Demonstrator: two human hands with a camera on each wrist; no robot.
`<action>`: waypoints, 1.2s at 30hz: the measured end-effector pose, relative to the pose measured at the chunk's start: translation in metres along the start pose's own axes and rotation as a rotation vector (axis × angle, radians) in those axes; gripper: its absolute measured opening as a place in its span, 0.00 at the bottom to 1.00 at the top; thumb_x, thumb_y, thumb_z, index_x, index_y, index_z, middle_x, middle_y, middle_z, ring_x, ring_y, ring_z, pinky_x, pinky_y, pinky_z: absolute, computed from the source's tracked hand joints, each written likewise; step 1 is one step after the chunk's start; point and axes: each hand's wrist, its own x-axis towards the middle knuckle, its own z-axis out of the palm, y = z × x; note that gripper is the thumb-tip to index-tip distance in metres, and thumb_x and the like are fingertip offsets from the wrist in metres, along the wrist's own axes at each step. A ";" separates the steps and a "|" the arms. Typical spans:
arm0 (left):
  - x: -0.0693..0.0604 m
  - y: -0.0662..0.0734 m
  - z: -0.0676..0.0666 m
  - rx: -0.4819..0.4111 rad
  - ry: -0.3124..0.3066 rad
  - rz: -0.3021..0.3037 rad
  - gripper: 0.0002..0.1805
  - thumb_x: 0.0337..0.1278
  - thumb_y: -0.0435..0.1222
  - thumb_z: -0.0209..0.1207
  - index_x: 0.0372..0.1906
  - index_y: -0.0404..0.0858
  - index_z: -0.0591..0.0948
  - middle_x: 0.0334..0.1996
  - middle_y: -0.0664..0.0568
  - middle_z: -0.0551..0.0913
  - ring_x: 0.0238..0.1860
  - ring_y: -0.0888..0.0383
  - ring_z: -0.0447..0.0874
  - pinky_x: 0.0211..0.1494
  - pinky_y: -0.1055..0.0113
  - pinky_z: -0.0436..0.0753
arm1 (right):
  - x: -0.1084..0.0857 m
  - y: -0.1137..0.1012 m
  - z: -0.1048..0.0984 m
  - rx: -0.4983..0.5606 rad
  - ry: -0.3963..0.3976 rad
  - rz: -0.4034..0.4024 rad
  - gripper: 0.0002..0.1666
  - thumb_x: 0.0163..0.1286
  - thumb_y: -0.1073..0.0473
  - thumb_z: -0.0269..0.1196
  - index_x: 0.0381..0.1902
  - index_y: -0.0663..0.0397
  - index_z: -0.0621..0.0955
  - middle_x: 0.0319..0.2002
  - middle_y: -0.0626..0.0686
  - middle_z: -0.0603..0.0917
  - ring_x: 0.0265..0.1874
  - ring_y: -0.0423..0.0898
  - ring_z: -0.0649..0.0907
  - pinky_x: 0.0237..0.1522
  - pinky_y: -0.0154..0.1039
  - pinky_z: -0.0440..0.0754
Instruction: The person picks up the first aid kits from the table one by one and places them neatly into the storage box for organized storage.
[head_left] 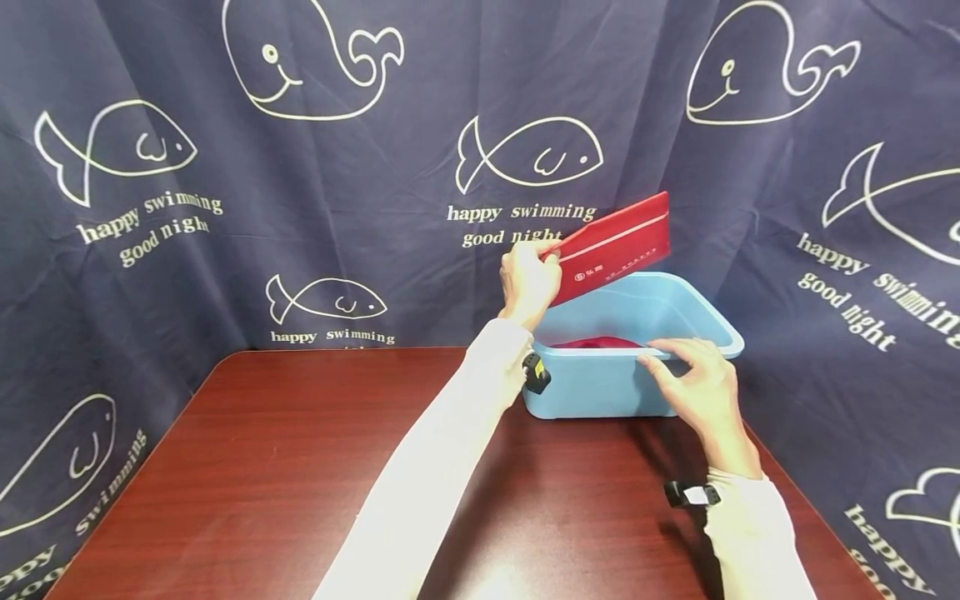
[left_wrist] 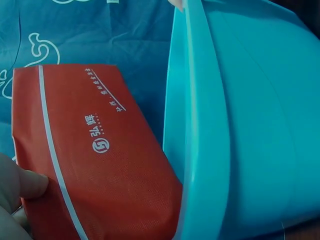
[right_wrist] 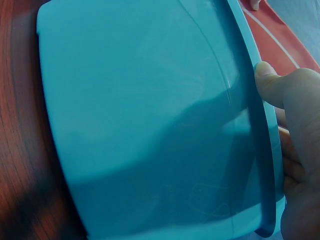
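My left hand (head_left: 530, 279) pinches a flat red pouch (head_left: 617, 244) by one end, with the thumb lying on its face. The pouch has a white stripe, a round logo and small white lettering. It is held tilted above a light blue plastic bin (head_left: 592, 387), its far end raised. In the left wrist view the pouch (left_wrist: 110, 165) passes behind the bin's rim. My right hand (head_left: 701, 387) holds the near rim of the bin, thumb outside and fingers over the inside. Something dark red (head_left: 597, 342) lies in the bin, mostly hidden by the front wall.
The bin stands on a reddish-brown wooden table (head_left: 300, 467), toward its back right corner. A dark blue curtain (head_left: 420, 208) with white fish and whale drawings hangs behind and along the sides. Both wrists wear small black cameras.
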 end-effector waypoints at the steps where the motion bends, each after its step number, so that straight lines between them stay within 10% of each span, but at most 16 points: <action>1: 0.000 -0.001 0.001 0.002 -0.002 0.002 0.14 0.64 0.38 0.64 0.50 0.55 0.92 0.43 0.59 0.92 0.46 0.60 0.89 0.49 0.62 0.82 | 0.000 0.000 0.000 -0.001 -0.002 0.003 0.15 0.55 0.59 0.79 0.43 0.49 0.92 0.40 0.52 0.92 0.45 0.52 0.83 0.52 0.17 0.61; 20: -0.018 0.001 0.008 0.122 -0.137 0.008 0.13 0.53 0.51 0.60 0.39 0.59 0.92 0.33 0.68 0.89 0.35 0.64 0.86 0.39 0.64 0.82 | 0.000 0.001 0.000 -0.009 0.004 -0.003 0.15 0.54 0.59 0.79 0.41 0.52 0.92 0.39 0.53 0.91 0.45 0.54 0.84 0.54 0.17 0.61; 36: -0.034 -0.019 -0.056 0.140 -0.047 0.110 0.19 0.55 0.52 0.56 0.49 0.63 0.90 0.46 0.65 0.90 0.44 0.59 0.88 0.46 0.58 0.83 | -0.001 0.002 0.002 -0.002 0.022 -0.016 0.15 0.53 0.60 0.80 0.41 0.52 0.92 0.38 0.53 0.91 0.43 0.54 0.84 0.52 0.18 0.62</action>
